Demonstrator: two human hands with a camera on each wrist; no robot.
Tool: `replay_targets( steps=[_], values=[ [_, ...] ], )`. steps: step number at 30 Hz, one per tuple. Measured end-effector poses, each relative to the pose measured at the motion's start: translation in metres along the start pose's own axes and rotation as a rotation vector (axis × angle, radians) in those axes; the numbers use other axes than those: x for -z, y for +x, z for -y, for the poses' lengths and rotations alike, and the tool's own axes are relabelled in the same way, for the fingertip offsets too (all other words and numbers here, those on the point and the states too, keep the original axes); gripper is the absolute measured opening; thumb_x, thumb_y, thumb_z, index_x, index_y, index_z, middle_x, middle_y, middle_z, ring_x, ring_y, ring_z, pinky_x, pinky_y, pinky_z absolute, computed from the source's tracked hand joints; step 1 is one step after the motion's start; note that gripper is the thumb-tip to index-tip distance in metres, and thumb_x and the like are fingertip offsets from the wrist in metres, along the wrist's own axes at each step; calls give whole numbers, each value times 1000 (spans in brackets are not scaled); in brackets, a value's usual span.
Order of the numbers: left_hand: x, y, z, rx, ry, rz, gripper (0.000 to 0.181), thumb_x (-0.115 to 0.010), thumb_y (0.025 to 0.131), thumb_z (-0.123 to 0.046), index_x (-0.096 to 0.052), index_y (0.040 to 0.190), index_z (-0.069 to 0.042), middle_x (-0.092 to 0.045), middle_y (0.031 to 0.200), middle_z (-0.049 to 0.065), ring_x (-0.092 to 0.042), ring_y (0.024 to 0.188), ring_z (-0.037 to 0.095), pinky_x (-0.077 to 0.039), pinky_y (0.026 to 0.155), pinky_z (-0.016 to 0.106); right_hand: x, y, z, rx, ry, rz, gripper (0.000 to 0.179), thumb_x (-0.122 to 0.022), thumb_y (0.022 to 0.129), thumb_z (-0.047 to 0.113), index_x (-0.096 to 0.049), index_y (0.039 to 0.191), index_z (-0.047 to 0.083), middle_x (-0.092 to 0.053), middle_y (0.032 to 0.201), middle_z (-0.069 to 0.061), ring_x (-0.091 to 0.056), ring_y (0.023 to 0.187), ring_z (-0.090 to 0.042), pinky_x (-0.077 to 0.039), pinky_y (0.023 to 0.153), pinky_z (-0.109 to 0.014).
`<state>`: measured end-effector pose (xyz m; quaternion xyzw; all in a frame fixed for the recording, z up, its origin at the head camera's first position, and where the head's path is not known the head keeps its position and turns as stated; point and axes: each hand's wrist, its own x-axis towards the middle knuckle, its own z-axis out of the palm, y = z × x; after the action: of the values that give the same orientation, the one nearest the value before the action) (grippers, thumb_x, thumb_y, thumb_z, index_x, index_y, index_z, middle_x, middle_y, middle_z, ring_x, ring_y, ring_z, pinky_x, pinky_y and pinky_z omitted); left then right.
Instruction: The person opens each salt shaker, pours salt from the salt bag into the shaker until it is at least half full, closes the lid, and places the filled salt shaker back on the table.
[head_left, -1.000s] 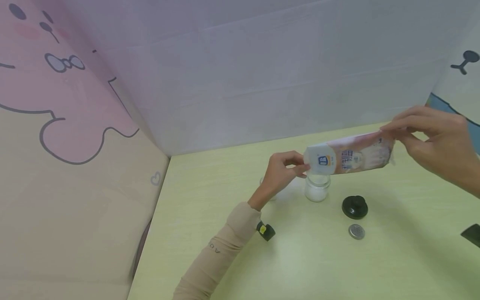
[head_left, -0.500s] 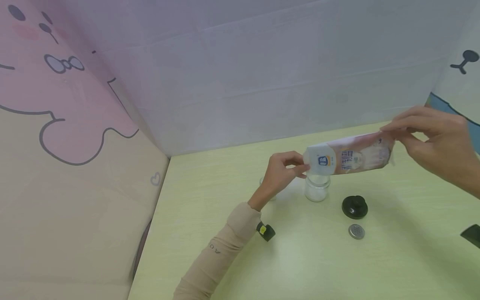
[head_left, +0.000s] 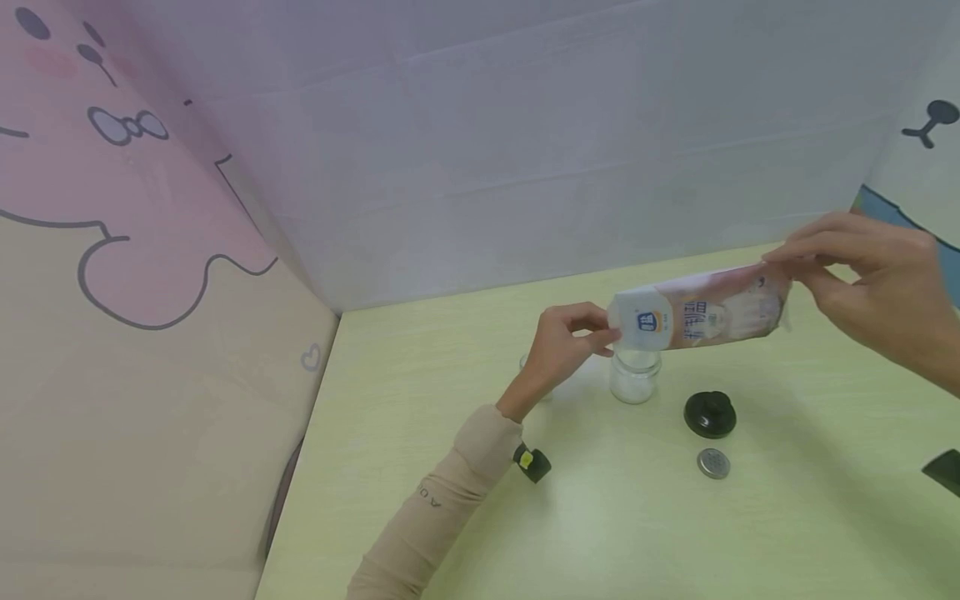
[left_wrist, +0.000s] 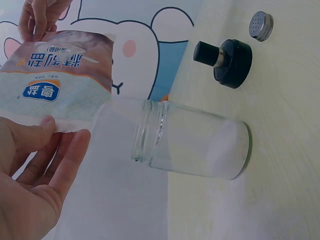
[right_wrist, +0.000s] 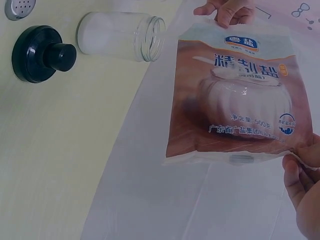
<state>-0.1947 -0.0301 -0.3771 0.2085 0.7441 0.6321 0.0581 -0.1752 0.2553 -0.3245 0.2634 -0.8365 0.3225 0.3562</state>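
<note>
A printed salt bag (head_left: 712,310), pink-brown and pale blue, is held on its side between my two hands. My left hand (head_left: 566,335) pinches the pale blue end between thumb and fingers. At the opposite end, my right hand (head_left: 873,279) pinches a corner of the bag. Below the pale blue end stands an uncapped glass jar (left_wrist: 195,142) upright on the table, its mouth overlapped by the bag in the head view. White salt (left_wrist: 229,152) covers the jar's bottom. The full front label of the bag shows in the right wrist view.
A black lid with a knob (head_left: 709,414) lies right of the jar. Nearer to me is a small silver cap with holes (head_left: 713,463). Another clear glass piece (head_left: 523,363) is mostly hidden behind my left hand. Fabric screens (head_left: 480,167) enclose the table.
Both hands and the bag keep nearly the same place; the bag shifts by only a hair. Jar, lid and cap have not moved.
</note>
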Motion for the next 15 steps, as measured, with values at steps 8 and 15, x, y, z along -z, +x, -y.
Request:
replay_targets(
  steps=[8, 15],
  values=[
    [1, 0, 0, -20, 16, 8, 6, -65, 84, 7, -66, 90, 8, -68, 91, 17, -66, 77, 12, -60, 66, 37, 0, 0, 0, -4, 1, 3, 28, -63, 68, -29, -72, 79, -4, -61, 82, 3, -47, 82, 10, -39, 72, -4],
    [1, 0, -1, -22, 17, 9, 6, -65, 84, 8, -66, 90, 8, -68, 91, 17, -66, 77, 13, -60, 66, 38, 0, 0, 0, 3, 17, 1, 28, -63, 68, -29, -71, 80, -5, -62, 82, 3, -48, 81, 10, -39, 73, -5]
  ],
)
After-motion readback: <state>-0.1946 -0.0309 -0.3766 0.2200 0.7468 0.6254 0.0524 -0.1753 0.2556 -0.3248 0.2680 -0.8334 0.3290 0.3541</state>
